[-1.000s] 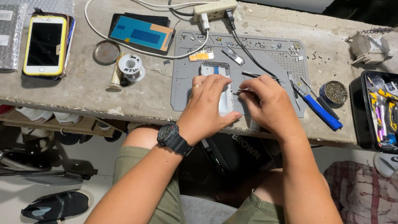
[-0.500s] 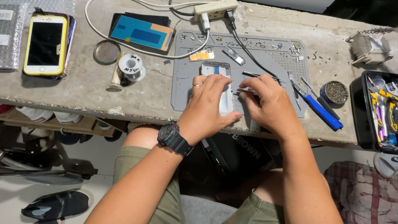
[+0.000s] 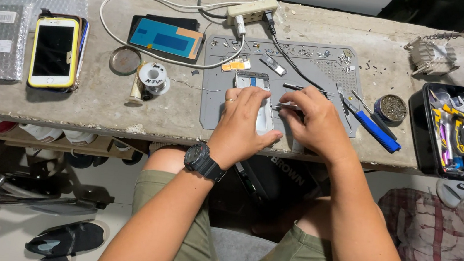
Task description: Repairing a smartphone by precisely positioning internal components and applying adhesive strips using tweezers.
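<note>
1. Head view: the left hand [image 3: 243, 120], with a black watch [image 3: 203, 160] on its wrist, lies palm-down on an opened phone [image 3: 259, 101], its fingers spread flat and pressing it onto the grey mat [image 3: 322, 65] at the middle of the bench [image 3: 99, 108].
2. The right hand [image 3: 316, 123] pinches thin metal tweezers [image 3: 287, 106], whose tips reach the phone's right edge.
3. Just right of that hand lie a blue-handled screwdriver [image 3: 376, 130] and a small round tin [image 3: 391, 108]; further right stands a black tray [image 3: 419, 142] of tools.
4. Left of the mat sit a solder spool [image 3: 152, 74], a phone screen [image 3: 165, 38] with a blue back and a yellow-cased phone [image 3: 54, 52].
5. A white power strip [image 3: 252, 11] lies at the bench's back edge.
</note>
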